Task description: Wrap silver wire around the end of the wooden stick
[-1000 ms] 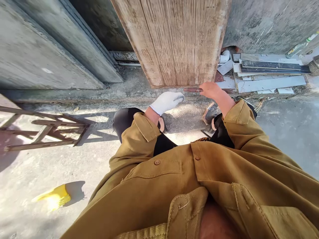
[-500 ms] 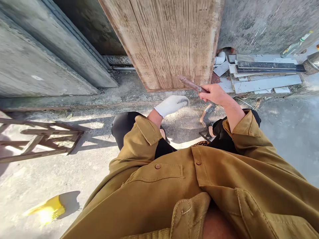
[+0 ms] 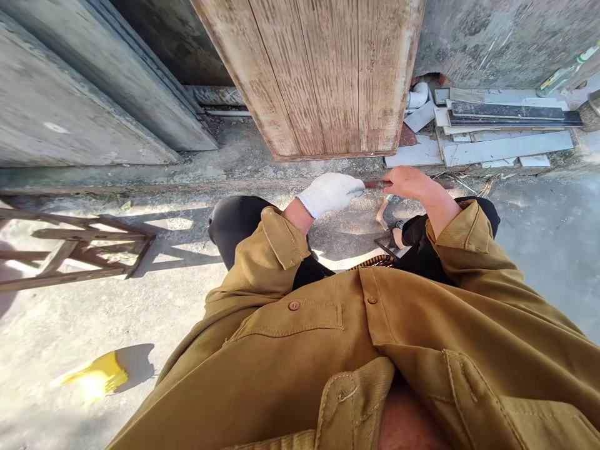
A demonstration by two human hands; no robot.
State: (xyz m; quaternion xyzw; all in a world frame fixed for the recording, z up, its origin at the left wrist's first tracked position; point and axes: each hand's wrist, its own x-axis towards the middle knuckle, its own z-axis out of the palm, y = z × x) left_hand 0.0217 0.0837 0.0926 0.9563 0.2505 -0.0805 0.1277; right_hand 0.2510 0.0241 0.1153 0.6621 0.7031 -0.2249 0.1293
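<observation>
My left hand (image 3: 330,195), in a white knit glove, is closed with its fingertips at the left end of a slim brown stick-like tool (image 3: 374,184). Bare, my right hand (image 3: 411,182) wraps round the middle of that tool, whose other end sticks out past the wrist on the right. The tool lies roughly level, and its exact kind is not clear. Just beyond both hands leans a weathered wooden plank panel (image 3: 328,81). Below my right hand, a curved light-wood piece (image 3: 382,215) rests on the ground by my foot.
Stacked tile strips and boards (image 3: 506,147) lie right of the panel, near a white pipe elbow (image 3: 417,95) and a bottle (image 3: 562,75). Grey slabs (image 3: 84,94) lean at left. A wooden frame stand (image 3: 79,235) and a yellow object (image 3: 105,373) are on the concrete.
The tool has swung from pointing up-left to lying level, its far end now past my right wrist. My left hand has moved right to meet its near end.
</observation>
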